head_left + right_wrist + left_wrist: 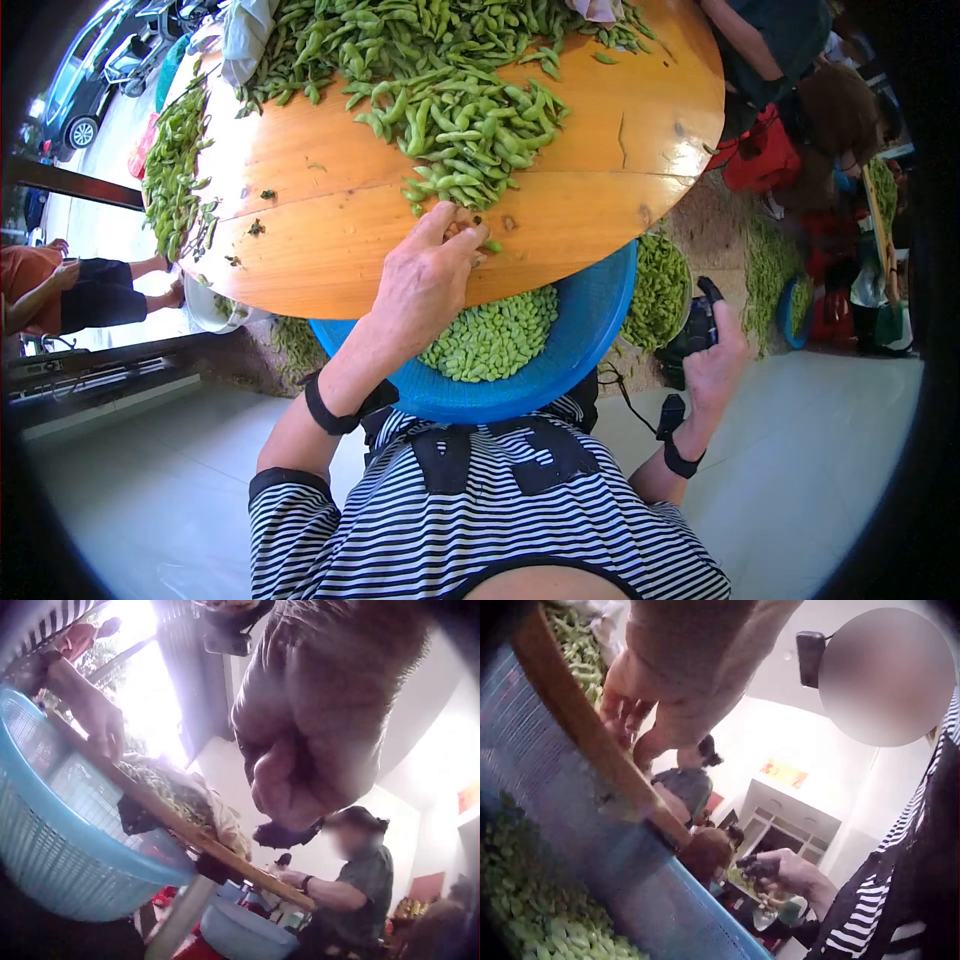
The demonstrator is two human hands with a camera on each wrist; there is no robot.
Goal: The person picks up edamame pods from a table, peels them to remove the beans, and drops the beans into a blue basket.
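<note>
Over the near edge of the round wooden table (590,215), the left hand (425,275) has its fingers bent down and pinches a small green pod (491,245), mostly hidden by the fingers. The left wrist view shows this hand (686,671) with its fingertips at the table edge. A heap of green pods (470,120) lies just beyond it. Below, shelled beans (495,335) lie in a blue basket (600,330). Right of the basket, the right hand (715,365) is raised with fingers loosely curled and black coverings at the fingertips; no held thing shows in the right wrist view (315,727).
More pods (175,170) line the table's left side. A white bucket (212,310) stands below left, and a container of pods (658,290) stands right of the basket. People are at the left and upper right, near a red stool (762,155). A cloth (245,40) lies on the table.
</note>
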